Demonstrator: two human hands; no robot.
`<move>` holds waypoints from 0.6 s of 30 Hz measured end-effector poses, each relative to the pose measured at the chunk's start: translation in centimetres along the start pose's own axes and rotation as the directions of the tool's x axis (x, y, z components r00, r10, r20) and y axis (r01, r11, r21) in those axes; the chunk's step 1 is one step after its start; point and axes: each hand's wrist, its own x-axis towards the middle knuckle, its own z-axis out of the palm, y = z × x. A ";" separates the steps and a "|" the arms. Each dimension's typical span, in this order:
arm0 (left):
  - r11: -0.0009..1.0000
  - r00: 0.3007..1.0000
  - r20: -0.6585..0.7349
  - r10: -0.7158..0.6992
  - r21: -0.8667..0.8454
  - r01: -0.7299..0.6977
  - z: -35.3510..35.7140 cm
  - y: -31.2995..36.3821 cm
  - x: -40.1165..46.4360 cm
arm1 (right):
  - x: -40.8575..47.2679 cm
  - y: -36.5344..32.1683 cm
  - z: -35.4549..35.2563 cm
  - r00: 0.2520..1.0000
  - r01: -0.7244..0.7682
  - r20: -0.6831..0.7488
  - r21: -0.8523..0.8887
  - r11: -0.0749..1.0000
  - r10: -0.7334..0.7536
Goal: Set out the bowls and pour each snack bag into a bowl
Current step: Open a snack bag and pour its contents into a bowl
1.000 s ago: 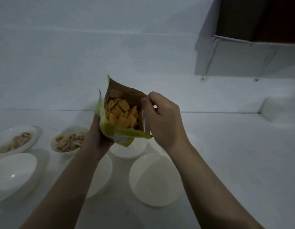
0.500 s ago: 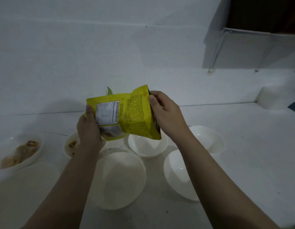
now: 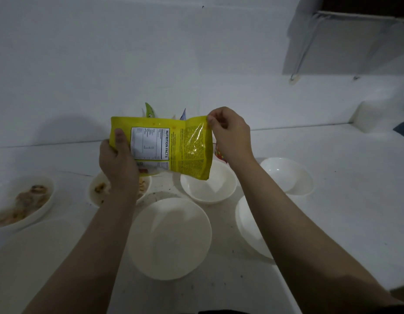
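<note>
White counter [image 3: 332, 211] runs back to a pale wall, with bare room along its right side. Above the bowls, the yellow bag [image 3: 174, 150] is held up, its label side facing the camera. The left hand [image 3: 118, 164] grips its left edge, thumb curled over the front. The right hand [image 3: 230, 137] pinches the top right corner between thumb and fingertips. Under the bag's lower edge sits a middle bowl [image 3: 209, 189], unfilled, with a large bowl [image 3: 171, 239] in front. Two snack-filled bowls [image 3: 24, 200] stand at left; two more white bowls [image 3: 289, 175] sit at right, near one another.
</note>
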 end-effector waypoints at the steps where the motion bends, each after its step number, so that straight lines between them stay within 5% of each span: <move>1: 1.000 1.000 0.000 0.023 0.011 -0.023 0.1 0.0 0.0 | 0.0 0.4 0.2 1.000 -0.006 -0.005 -0.004 1.000 0.006; 18: 0.978 0.974 0.106 0.199 0.036 -0.204 1.6 0.2 -0.2 | 0.8 4.5 0.4 0.997 -0.080 -0.026 -0.102 0.992 0.078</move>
